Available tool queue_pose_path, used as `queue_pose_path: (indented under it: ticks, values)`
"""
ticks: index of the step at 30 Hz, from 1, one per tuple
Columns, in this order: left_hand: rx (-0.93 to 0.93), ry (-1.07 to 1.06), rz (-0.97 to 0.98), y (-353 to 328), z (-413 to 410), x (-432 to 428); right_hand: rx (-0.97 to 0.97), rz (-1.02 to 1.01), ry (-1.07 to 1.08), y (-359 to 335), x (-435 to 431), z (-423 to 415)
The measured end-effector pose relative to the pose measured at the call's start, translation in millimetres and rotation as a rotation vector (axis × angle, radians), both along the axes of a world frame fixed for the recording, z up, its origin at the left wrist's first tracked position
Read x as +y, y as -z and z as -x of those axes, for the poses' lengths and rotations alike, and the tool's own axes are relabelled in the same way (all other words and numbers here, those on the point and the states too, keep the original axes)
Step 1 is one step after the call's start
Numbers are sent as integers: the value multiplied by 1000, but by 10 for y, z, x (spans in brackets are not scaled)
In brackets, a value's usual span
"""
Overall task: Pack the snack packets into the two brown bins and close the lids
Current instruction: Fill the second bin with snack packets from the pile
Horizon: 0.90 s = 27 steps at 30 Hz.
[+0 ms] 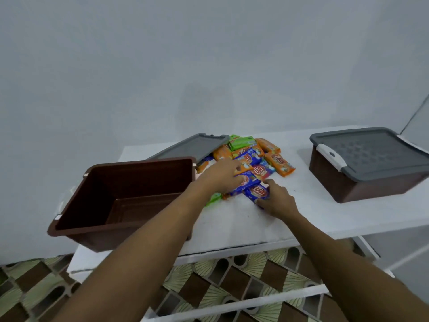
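Note:
A pile of blue, orange and green snack packets (260, 156) lies in the middle of the white table (243, 224). An open brown bin (76, 219) with nothing inside stands at the left, hanging partly over the table's left edge. Its grey lid (188, 147) leans behind it, resting on the packets. A second brown bin (371, 184) with its grey lid (369, 147) on stands at the right. My left hand (220, 175) curls over a blue packet (246, 182) at the pile's near side. My right hand (276, 198) grips another blue packet (256, 192).
A pale wall rises directly behind the table. Below the front edge run white frame rails (232, 305) over a patterned brown and green floor (209, 282). The closed bin's white latch (329, 156) faces left.

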<state>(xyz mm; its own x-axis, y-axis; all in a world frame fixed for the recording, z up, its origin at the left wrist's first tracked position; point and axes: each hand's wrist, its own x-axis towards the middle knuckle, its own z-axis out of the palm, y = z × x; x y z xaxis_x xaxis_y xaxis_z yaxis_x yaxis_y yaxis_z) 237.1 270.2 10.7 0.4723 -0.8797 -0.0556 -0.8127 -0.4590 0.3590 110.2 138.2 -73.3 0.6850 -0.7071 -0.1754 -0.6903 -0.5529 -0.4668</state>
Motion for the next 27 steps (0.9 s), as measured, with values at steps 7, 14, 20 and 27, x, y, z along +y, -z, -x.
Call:
queue_pose_path:
  ticks: [7, 14, 20, 27]
  values:
    - [6, -162, -85, 485, 36, -555, 164, -188, -111, -107, -587, 204]
    - [-16, -205, -180, 723, 75, -667, 148, -274, -116, -167, -991, 378]
    - [207, -219, -261, 584, 45, -725, 125, -403, -126, -238, -1088, 338]
    - [568, -326, 38, 44, -173, -565, -88, -488, -158, -481, -1026, 240]
